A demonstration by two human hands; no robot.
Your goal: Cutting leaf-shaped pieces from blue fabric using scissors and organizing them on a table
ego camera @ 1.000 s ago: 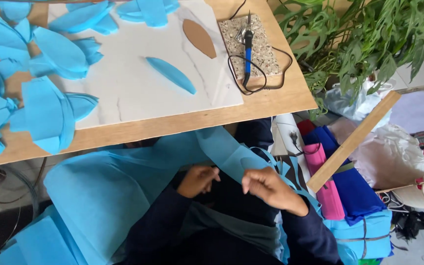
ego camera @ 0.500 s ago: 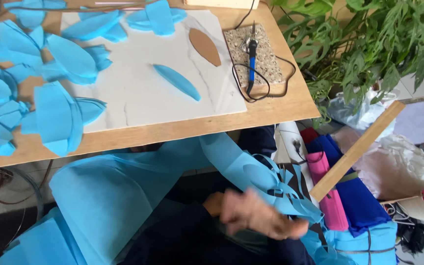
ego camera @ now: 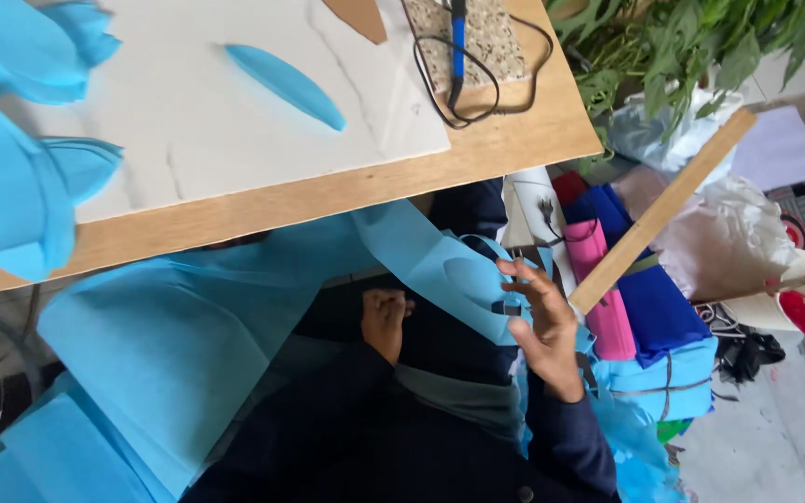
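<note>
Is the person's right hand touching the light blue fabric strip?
Touching. In the head view, the right hand has its fingers lying on the edge of the light blue fabric strip, overlapping it with no gap visible.

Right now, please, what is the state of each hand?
Left hand: closed in a fist; what it holds cannot be told.
Right hand: fingers on the blue fabric strip, gripping its edge.

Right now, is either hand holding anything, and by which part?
The right hand holds the blue fabric strip at its cut edge, with what looks like small scissors at its fingers. The left hand is fisted; whether it holds anything cannot be told.
</note>
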